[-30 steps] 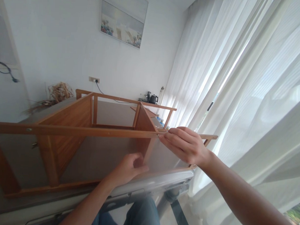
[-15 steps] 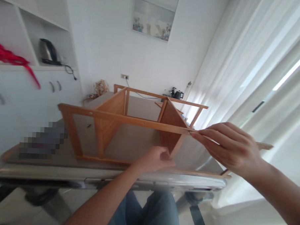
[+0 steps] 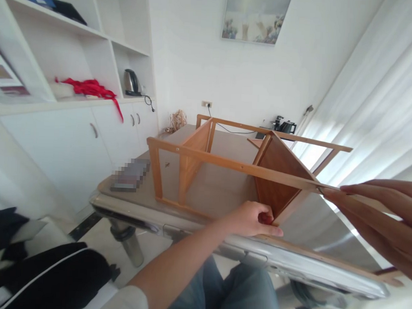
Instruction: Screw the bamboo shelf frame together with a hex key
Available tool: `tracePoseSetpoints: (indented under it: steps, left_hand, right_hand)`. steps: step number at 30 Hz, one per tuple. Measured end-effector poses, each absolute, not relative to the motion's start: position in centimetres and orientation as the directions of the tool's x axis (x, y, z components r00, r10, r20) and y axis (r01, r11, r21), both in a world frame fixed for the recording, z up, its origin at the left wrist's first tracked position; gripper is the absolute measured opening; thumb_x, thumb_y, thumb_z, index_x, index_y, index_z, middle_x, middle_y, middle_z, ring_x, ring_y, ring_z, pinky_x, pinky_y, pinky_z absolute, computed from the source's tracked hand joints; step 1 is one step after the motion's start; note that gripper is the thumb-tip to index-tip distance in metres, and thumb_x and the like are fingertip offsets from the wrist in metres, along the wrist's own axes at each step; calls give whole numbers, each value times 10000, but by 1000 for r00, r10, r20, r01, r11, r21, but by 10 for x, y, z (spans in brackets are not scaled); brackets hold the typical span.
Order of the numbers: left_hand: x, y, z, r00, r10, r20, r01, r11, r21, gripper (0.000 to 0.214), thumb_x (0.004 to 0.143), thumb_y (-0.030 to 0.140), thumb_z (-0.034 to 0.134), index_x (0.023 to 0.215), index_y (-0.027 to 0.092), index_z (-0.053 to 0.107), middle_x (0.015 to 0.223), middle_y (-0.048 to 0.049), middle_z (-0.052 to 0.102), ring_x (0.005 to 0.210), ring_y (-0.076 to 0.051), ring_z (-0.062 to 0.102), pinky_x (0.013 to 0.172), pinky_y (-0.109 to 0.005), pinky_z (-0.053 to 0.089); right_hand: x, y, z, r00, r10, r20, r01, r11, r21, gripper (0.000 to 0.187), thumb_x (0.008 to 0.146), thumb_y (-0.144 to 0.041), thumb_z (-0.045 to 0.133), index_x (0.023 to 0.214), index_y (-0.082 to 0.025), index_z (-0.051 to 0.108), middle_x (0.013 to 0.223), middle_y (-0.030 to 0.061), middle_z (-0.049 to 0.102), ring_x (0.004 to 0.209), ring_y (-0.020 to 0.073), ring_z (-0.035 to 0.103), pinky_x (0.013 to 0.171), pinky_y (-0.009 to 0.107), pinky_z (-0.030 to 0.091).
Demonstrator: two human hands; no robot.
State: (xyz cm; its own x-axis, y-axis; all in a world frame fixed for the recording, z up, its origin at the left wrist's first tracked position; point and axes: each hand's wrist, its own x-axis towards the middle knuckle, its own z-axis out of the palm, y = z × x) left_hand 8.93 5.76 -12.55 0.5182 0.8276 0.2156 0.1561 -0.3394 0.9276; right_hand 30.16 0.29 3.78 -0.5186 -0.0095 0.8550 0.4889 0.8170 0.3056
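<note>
A wooden shelf frame point(image 3: 222, 162) lies on its side on the table, its two cross boards standing upright between the side rails. My left hand point(image 3: 251, 219) is closed round the near lower edge, beside the reddish-brown board point(image 3: 280, 169). My right hand point(image 3: 387, 217), partly cut off at the right edge, has thumb and fingers pinched together at the upper rail, near where that board meets it. Something small and shiny shows at these fingertips, too small to make out. Small metal pieces point(image 3: 167, 164) rest on the tabletop inside the frame's left end.
The grey table point(image 3: 129, 201) has a rounded metallic edge, and a blurred-out flat object point(image 3: 132, 175) lies at its left. White cabinets point(image 3: 56, 134) with a kettle point(image 3: 131, 82) and red cloth point(image 3: 93, 88) stand left. Curtains point(image 3: 375, 98) hang right. A dark kettle point(image 3: 287, 126) is behind the frame.
My view has swung left, so the frame and both hands appear further right. The left hand keeps its place at the lower edge, and the right hand stays pinched at the upper rail.
</note>
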Motion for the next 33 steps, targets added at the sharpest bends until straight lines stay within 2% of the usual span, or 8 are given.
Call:
tracePoseSetpoints:
  steps: [4,7,11,19,33]
  left_hand:
    - [92,54,-127,500,838,218,154,-334,930,491,695,606,838,777,165,639,780,-5,637,703,-141,543,651,-257,387]
    - [95,52,-129,471,860,195,172,-306,936,420,732,551,822,814,166,676,815,-18,679,735,-163,578,668,-263,399]
    - [97,54,-134,459,865,202,186,-316,930,425,749,565,798,868,166,715,836,-42,706,780,-198,611,692,-282,435]
    - [96,56,-137,444,872,207,212,-326,921,430,742,583,789,844,173,706,806,-33,705,760,-201,616,683,-290,447]
    - [98,59,-142,469,857,216,182,-333,925,421,769,561,785,895,164,723,881,-59,734,828,-222,643,730,-301,477]
  right_hand:
    - [290,-7,27,-544,48,838,575,749,330,219,971,-414,703,1120,-259,744,942,72,723,878,225,666,734,384,528]
    - [296,-11,27,-599,83,796,644,641,418,155,952,-269,732,1107,-258,737,926,56,726,853,214,669,714,368,515]
    - [308,-14,31,-627,114,770,695,529,487,207,902,-121,753,1068,-243,729,928,54,742,843,218,687,688,362,526]
    - [308,-14,27,-591,123,797,700,569,432,249,881,-101,764,1089,-224,705,942,59,753,895,237,706,743,382,590]
    - [308,-13,22,-569,82,818,720,531,447,253,879,-104,771,1092,-221,701,900,51,751,845,217,688,692,356,555]
